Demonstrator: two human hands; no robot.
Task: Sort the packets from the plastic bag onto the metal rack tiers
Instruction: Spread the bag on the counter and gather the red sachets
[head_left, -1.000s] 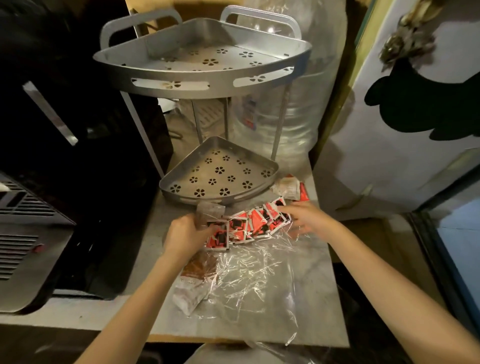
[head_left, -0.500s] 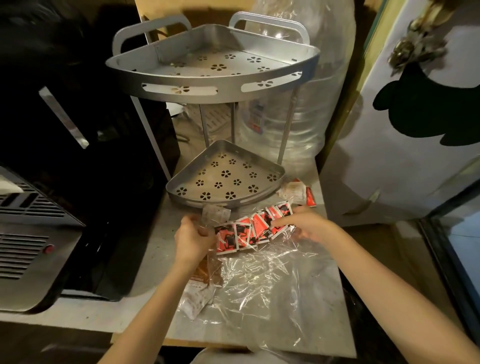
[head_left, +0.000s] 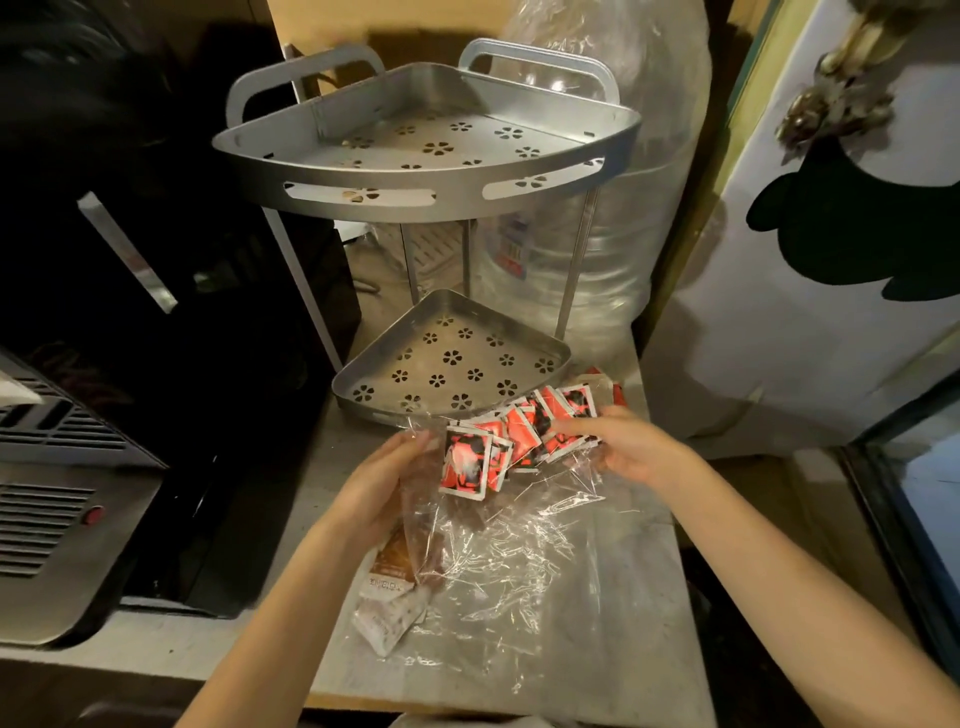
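- Packets, small square red-black-and-white sachets (head_left: 519, 439), sat fanned in an overlapping row at frame centre, between both hands, just in front of the lower rack tier; likely gathered into one batch so they could go in together.
- Left hand (head_left: 387, 480) gripped the left end of the row, thumb side against the front sachet, with clear film caught under the fingers; grip looked meant to keep the stack from sliding apart.
- Right hand (head_left: 618, 447) held the right end, fingers curled over the top of the sachets, pinching them from the other side.
- Clear crinkled plastic bag (head_left: 524, 556) lay flattened on the grey countertop (head_left: 613, 670) below the hands, part of it lifted with the sachets; bag mouth position could not be told.
- Brown-and-white packets (head_left: 389, 582) lay lower centre-left, partly under the film, apart from the red batch, probably a separate kind for another tier.
- Silver two-tier corner metal rack with flower-shaped holes: upper tier (head_left: 426, 156) at top centre and lower tier (head_left: 452, 358) just above the hands, neither showing packets, so sorting judged barely started.
- More red packets (head_left: 615, 389) peeked out at the right of the lower tier, on the counter.
- Large clear water bottle (head_left: 613, 249) stood behind the rack, upper right.
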